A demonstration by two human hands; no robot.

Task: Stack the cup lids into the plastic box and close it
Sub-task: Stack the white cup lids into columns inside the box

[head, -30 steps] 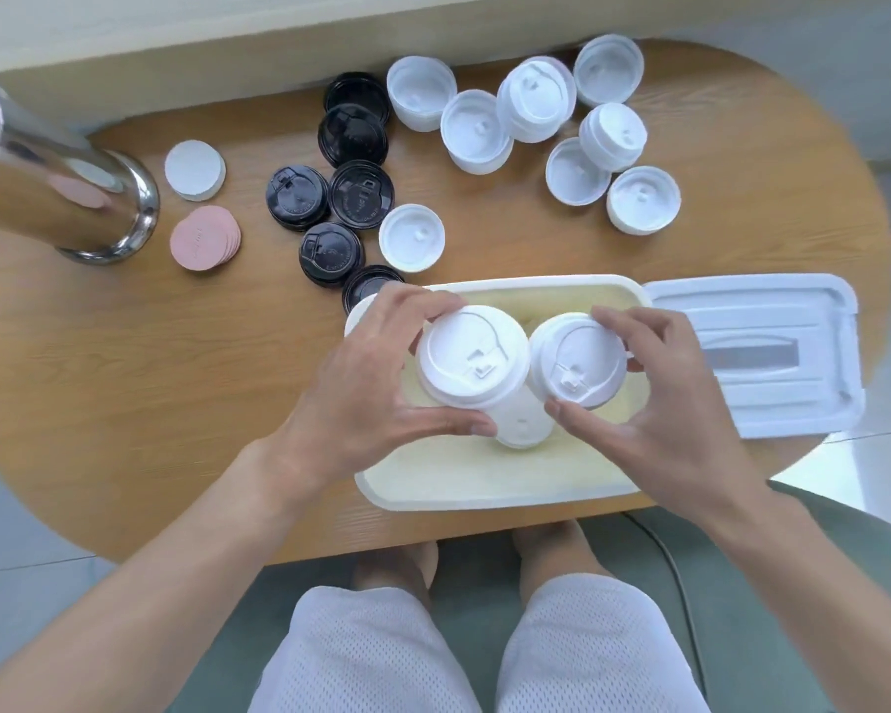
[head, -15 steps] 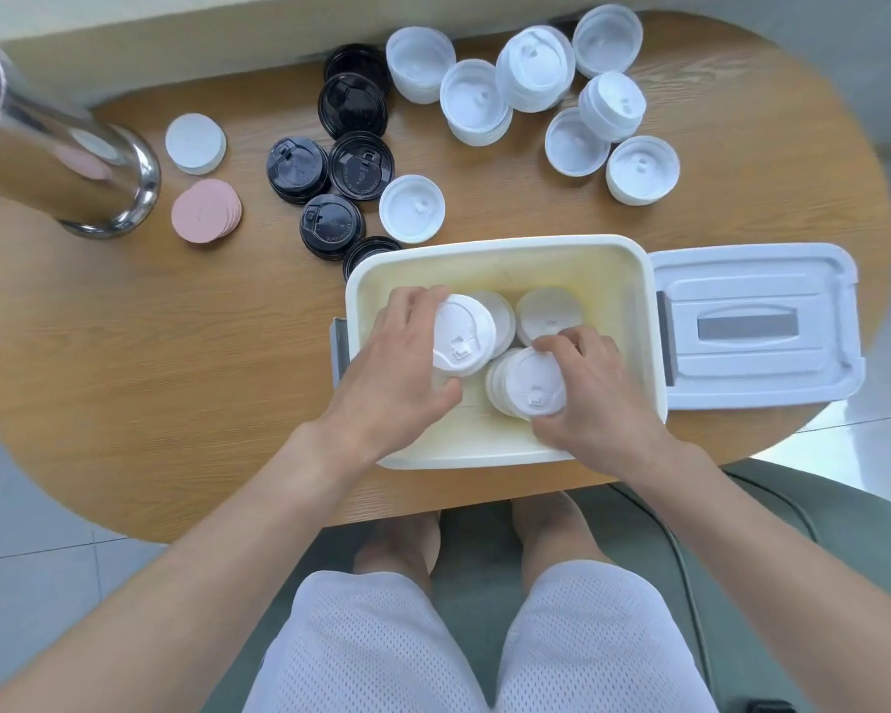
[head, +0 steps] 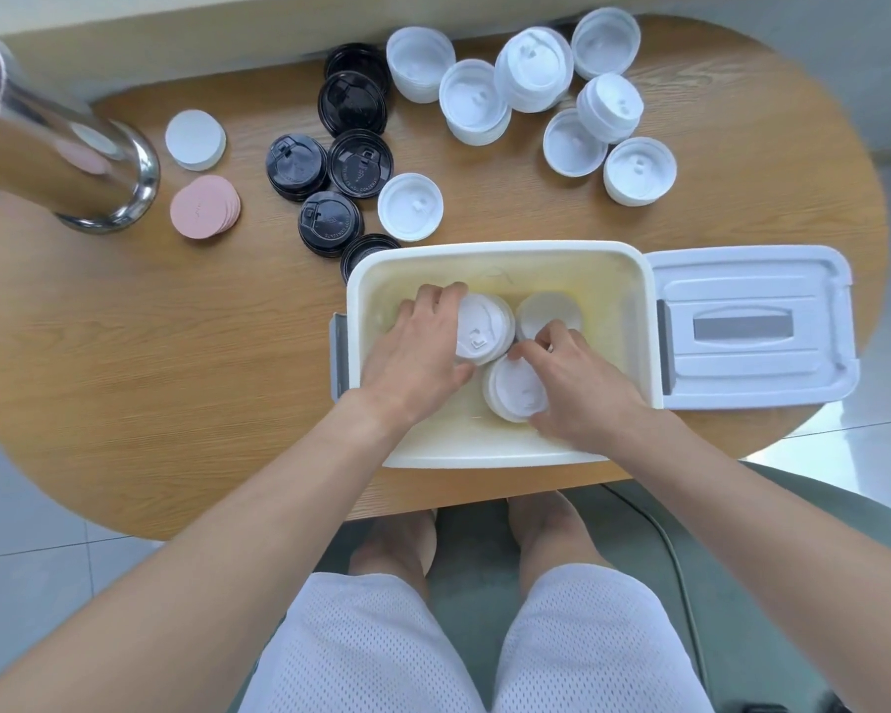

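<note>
A white plastic box (head: 495, 252) sits open at the table's near edge. Inside it, my left hand (head: 417, 347) grips a stack of white cup lids (head: 487, 329) at the back left. My right hand (head: 579, 385) grips a second white lid stack (head: 513, 391) at the front. A third white stack (head: 549, 311) stands at the back of the box, partly hidden by my right fingers. The box's pale lid (head: 752, 326) lies flat on the table just right of the box.
Several loose white lids (head: 533, 69) lie at the table's back right, one white lid (head: 410, 205) and several black lids (head: 361, 162) at the back centre. Pink discs (head: 204, 205), a white disc (head: 195, 138) and a steel cylinder (head: 57, 162) stand at the left.
Both hands came down from above the box and set their lid stacks inside it. The stacks now rest lower in the box, beside the third stack.
</note>
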